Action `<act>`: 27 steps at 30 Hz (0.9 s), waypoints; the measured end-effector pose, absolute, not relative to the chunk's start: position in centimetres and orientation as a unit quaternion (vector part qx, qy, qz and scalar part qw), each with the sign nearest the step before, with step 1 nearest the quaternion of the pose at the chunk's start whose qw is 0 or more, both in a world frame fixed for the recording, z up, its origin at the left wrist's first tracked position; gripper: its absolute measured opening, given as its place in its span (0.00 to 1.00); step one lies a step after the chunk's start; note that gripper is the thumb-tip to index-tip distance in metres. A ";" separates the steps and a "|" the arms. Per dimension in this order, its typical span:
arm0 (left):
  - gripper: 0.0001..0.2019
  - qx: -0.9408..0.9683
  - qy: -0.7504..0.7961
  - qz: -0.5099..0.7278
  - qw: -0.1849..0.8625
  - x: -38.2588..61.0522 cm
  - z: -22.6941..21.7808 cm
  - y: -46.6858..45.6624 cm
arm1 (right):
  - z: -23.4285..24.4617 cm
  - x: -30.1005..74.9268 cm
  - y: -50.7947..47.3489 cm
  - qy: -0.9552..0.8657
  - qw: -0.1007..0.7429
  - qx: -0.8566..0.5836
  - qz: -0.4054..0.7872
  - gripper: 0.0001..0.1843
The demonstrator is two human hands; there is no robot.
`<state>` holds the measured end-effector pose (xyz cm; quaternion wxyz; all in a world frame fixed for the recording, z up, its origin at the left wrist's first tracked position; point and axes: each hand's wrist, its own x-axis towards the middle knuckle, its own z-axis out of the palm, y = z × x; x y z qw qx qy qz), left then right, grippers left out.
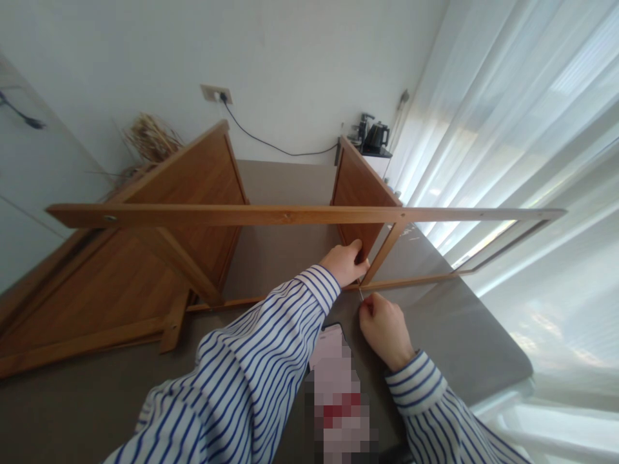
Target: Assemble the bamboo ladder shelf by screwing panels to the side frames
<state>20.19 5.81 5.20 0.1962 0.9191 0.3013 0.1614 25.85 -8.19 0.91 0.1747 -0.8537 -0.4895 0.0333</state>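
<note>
A long wooden frame [285,215] with crossbars stands across the grey table. My left hand [344,263] reaches through it, fingers closed around the wood where a crossbar [384,250] meets the lower rail. Just below that joint, my right hand [385,327] is closed in a pinch on a thin metal rod [360,294], which looks like a hex key. The rod's tip touches the lower rail; its other end is hidden in my fingers. Behind the frame stand two brown wooden panels, one on the left [193,174] and one on the right [358,187].
A phone [331,351] lies on the table [464,328] between my forearms. A flat wooden piece [82,296] leans at the left. At the back, a black kettle [376,136] stands by the wall, with a cable [271,143] running to a socket. White curtains [512,129] hang at the right.
</note>
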 end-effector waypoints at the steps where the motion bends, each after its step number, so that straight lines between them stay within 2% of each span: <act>1: 0.10 0.919 0.302 0.161 0.197 20.2 5.1 5.9 | 0.9 26.1 -8.2 -0.485 0.194 -0.851 0.045 0.09; 7: 0.11 0.924 0.284 0.167 0.195 20.4 4.1 6.5 | 1.2 27.5 -7.9 -0.447 0.275 -0.835 0.164 0.10; 11: 0.12 0.926 0.272 0.174 0.198 20.4 3.7 6.8 | 0.6 28.3 -7.8 -0.423 0.298 -0.819 0.248 0.11; 14: 0.11 0.926 0.271 0.178 0.195 20.4 3.8 6.7 | 0.3 28.5 -7.8 -0.416 0.301 -0.814 0.269 0.12; 17: 0.11 0.923 0.287 0.170 0.194 20.3 4.3 6.4 | 0.8 28.1 -7.9 -0.428 0.287 -0.822 0.240 0.12; 21: 0.11 0.919 0.300 0.163 0.198 20.2 4.9 6.0 | 1.3 27.0 -8.1 -0.456 0.250 -0.842 0.141 0.10; 27: 0.11 0.921 0.289 0.167 0.199 20.3 4.3 6.4 | 1.1 25.8 -8.8 -0.493 0.158 -0.855 0.030 0.09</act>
